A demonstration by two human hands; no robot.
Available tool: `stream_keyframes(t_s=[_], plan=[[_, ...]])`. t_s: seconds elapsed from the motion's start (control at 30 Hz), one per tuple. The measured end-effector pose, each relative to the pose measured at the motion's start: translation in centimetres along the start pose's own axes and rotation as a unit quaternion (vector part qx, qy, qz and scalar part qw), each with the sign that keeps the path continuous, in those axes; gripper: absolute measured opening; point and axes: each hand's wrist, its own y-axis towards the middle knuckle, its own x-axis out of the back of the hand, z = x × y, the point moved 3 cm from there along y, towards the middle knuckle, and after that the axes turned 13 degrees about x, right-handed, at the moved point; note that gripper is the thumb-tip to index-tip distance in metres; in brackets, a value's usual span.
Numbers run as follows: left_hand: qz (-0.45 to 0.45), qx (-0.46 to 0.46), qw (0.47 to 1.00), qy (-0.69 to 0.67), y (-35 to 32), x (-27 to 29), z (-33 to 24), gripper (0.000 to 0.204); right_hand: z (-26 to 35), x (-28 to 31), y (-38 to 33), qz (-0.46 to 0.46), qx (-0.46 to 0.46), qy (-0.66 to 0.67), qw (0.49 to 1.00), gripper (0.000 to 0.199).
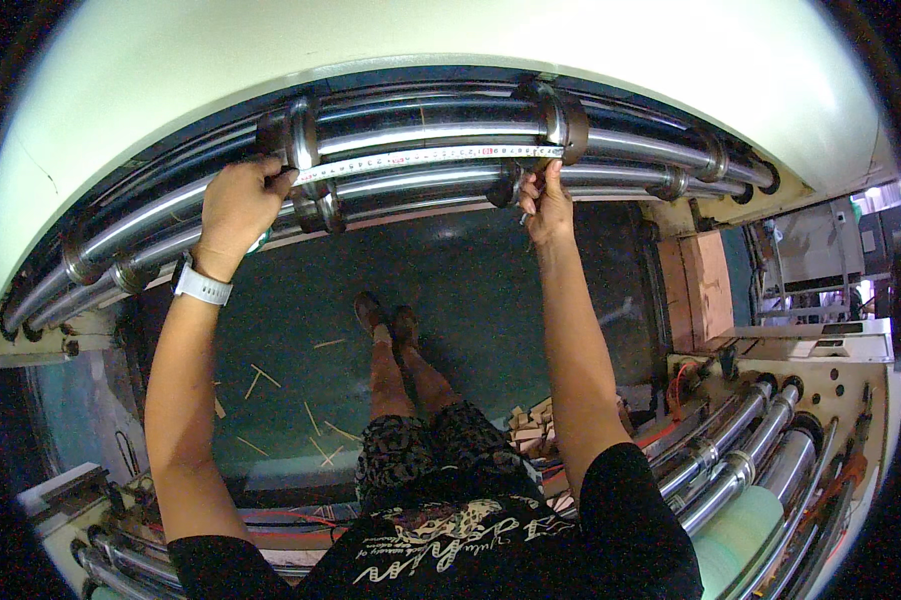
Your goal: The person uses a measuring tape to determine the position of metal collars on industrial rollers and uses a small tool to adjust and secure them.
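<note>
A white tape measure [425, 157] is stretched along the shiny metal rollers [420, 132] of a machine in front of me. My left hand [242, 208] is closed at the tape's left end, by a dark-edged metal collar [301, 131]; a bit of green shows below the palm, mostly hidden. At the right end, my right hand [548, 205] pinches the tape tip next to another collar [558, 122]. The tape runs nearly straight between the two collars, across the front of the rollers.
A pale machine housing [450, 40] arches above the rollers. Thin wooden strips [310, 418] lie on the dark green floor [290, 300] around my feet. Small wood blocks [532, 428] are piled behind me. More rollers [735, 450] and a pale green cylinder [740, 528] stand at lower right.
</note>
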Motion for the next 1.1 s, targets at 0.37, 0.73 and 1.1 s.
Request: stream_keyframes(t_s=[0.37,0.73,1.1], plan=[[0.014,0.011,1.000,0.013,0.0,-0.2,0.4,0.024,1.3,-0.5,-1.5,-0.133,0.085,-0.114,0.981,0.040],[0.002,-0.010,1.000,0.013,0.3,-0.4,0.5,0.029,4.4,-0.9,1.8,0.006,0.360,-0.213,0.908,0.013],[0.017,-0.015,1.000,0.011,0.5,0.2,1.0,0.027,4.8,-1.9,0.9,-0.017,0.303,-0.197,0.932,0.020]])
